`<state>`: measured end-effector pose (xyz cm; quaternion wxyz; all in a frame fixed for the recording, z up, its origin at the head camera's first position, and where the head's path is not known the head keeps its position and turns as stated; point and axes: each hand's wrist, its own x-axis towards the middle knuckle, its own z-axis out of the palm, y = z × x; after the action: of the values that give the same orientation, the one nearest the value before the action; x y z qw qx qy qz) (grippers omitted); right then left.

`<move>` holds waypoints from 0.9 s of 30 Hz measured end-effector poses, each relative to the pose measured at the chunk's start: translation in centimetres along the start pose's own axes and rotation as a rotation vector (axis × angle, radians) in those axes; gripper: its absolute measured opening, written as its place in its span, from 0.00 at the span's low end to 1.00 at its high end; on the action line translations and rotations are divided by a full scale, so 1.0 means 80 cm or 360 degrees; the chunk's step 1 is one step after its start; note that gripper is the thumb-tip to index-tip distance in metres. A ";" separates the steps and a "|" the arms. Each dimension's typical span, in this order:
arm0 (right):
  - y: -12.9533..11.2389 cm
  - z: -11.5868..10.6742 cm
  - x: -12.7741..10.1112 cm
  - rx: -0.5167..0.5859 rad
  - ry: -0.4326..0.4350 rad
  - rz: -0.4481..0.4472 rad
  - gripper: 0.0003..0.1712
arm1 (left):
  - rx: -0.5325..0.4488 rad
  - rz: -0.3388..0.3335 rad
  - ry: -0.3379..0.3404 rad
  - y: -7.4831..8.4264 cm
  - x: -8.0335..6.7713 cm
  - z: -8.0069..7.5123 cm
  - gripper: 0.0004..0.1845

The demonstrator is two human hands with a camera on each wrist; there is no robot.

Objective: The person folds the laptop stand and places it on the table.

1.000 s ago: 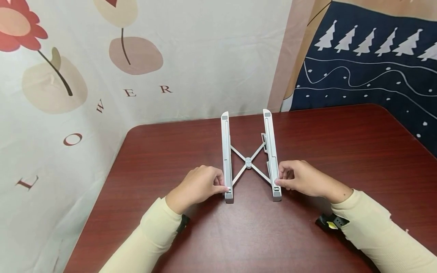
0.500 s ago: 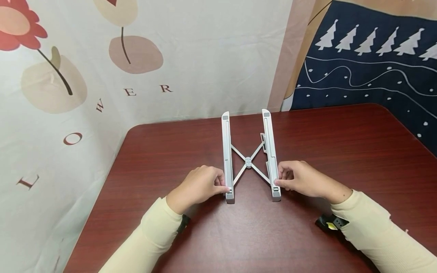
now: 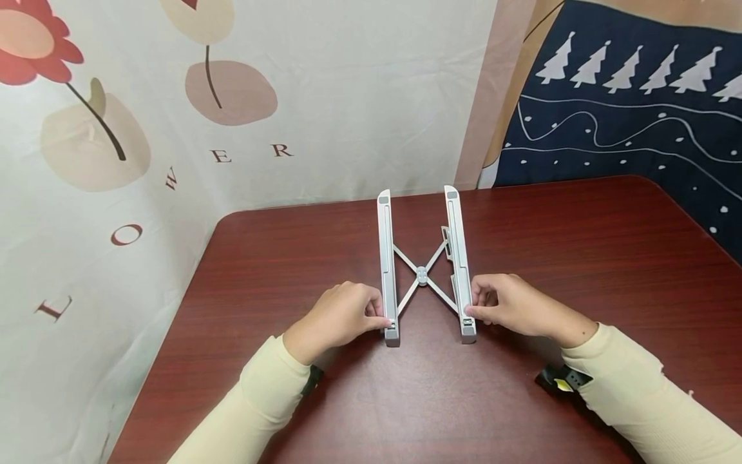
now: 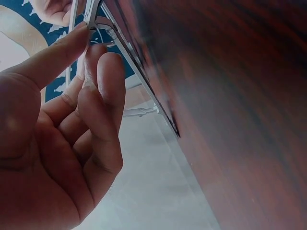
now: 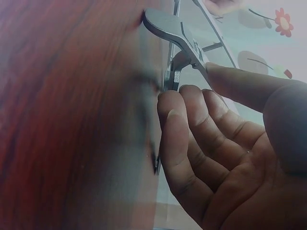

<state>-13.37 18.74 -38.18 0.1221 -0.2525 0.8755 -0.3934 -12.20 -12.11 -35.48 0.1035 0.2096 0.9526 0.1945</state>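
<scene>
A silver folding laptop stand (image 3: pixel 422 277) lies on the dark red table, its two long rails joined by a crossed brace with a round hub. The near end of the left rail (image 3: pixel 387 277) is pinched by my left hand (image 3: pixel 342 312), thumb on top and fingers curled at the outer side. On the other side, my right hand (image 3: pixel 510 303) pinches the right rail (image 3: pixel 460 270) close to its near end in the same way. From the right wrist view, the stand's rounded grey end (image 5: pixel 165 24) shows beyond the thumb, with a thin support under the rail.
The wood-grain table (image 3: pixel 580 258) reaches to a pale curtain (image 3: pixel 359 96) with flower prints at the back and left. A navy cloth (image 3: pixel 626 122) with white trees hangs at the back right. Black straps (image 3: pixel 565 377) sit at both wrists.
Both rails have shifted slightly inward with the hands, so their near ends stand a little closer together. The grips look the same.
</scene>
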 end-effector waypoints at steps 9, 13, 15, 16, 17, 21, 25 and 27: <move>-0.001 0.002 0.001 0.0009 -0.0009 0.0014 0.12 | 0.0007 0.0012 0.0005 -0.001 0.000 0.002 0.14; -0.002 0.003 0.000 -0.0006 -0.0005 0.0024 0.12 | 0.0009 0.0029 0.0011 -0.002 0.001 0.004 0.14; -0.002 0.003 0.000 -0.0008 0.0000 0.0023 0.12 | 0.0007 0.0037 0.0018 -0.001 0.001 0.004 0.14; -0.002 0.003 0.000 -0.0008 0.0003 0.0020 0.12 | 0.0004 0.0035 0.0017 -0.001 0.001 0.004 0.14; -0.003 0.004 0.000 -0.0008 0.0004 0.0018 0.12 | -0.0002 0.0035 0.0018 -0.001 0.001 0.004 0.14; -0.004 0.005 0.001 0.0001 -0.0006 0.0005 0.12 | -0.0001 0.0037 0.0019 -0.001 0.002 0.005 0.13; -0.005 0.006 0.000 0.0009 -0.0025 0.0008 0.12 | -0.0001 0.0047 0.0016 -0.001 0.001 0.006 0.13; -0.005 0.007 0.000 0.0012 -0.0023 0.0010 0.12 | -0.0006 0.0053 0.0015 -0.001 0.001 0.007 0.13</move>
<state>-13.02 18.16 -38.27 0.1307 -0.2522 0.8738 -0.3946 -12.15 -11.91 -36.04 0.0961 0.2242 0.9491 0.1991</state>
